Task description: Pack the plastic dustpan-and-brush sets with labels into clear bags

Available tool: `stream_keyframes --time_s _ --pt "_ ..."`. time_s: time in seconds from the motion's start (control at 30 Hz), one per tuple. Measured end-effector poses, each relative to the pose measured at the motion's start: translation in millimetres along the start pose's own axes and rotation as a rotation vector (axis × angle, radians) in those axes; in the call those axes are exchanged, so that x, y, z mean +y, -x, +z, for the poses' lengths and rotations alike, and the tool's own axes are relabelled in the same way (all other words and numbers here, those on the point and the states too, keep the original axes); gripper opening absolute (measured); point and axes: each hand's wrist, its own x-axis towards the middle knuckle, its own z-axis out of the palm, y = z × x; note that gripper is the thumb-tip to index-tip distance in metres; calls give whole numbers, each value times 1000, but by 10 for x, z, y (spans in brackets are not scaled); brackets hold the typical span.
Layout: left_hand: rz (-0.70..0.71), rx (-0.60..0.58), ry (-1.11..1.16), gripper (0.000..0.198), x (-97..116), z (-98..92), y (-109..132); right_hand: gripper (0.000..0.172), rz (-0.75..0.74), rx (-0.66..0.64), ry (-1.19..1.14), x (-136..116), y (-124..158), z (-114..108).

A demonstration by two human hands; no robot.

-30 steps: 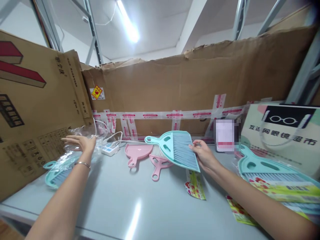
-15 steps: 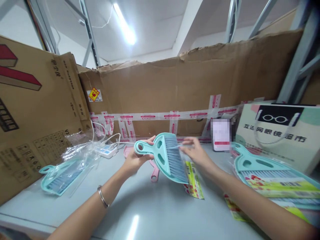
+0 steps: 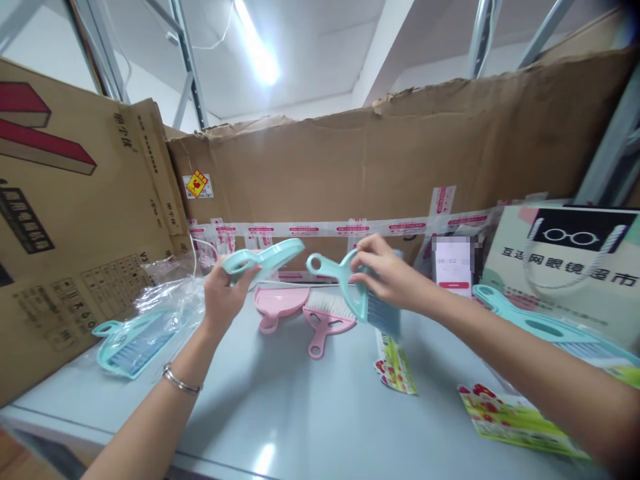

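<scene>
1. Ahead of the left hand point(image 3: 227, 293) in the head view, a turquoise dustpan point(image 3: 277, 257) is held above the grey table point(image 3: 300, 413), tilted nearly edge-on. It looks like thin, stiff plastic: probably light and a little slippery, sturdy enough for normal handling but liable to crack if bent hard.
2. Its looped handle point(image 3: 239, 262) seems the surest hold, and the left hand is clamped there, thumb and fingers closed around the plastic.
3. Under the fingers of the right hand point(image 3: 383, 270) is a turquoise brush point(image 3: 357, 300), its handle end pointing toward the left hand, apart from the dustpan. It should be light too, stiff in the body, with blue bristles point(image 3: 384, 317) that likely give under pressure. The handle or solid head would hold better than the bristles.
4. The right hand is clamped over the brush's head, fingers curled; with blur and overlap there, I cannot tell where each fingertip presses.
5. Below and between the hands lie a pink dustpan point(image 3: 280, 302) and a pink brush point(image 3: 330, 325).
</scene>
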Motion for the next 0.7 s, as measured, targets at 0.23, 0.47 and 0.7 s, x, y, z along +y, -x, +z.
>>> stream_keyframes --time_s 0.23,0.47,0.7 --pt "-18 -512 -67 7 -488 29 256 16 -372 -653 221 248 -5 691" --pt "-262 -853 49 10 -938 84 543 32 -196 -704 -3 258 108 802" --pt "-195 -565 -144 34 -910 101 447 35 571 -829 -93 148 789 -337"
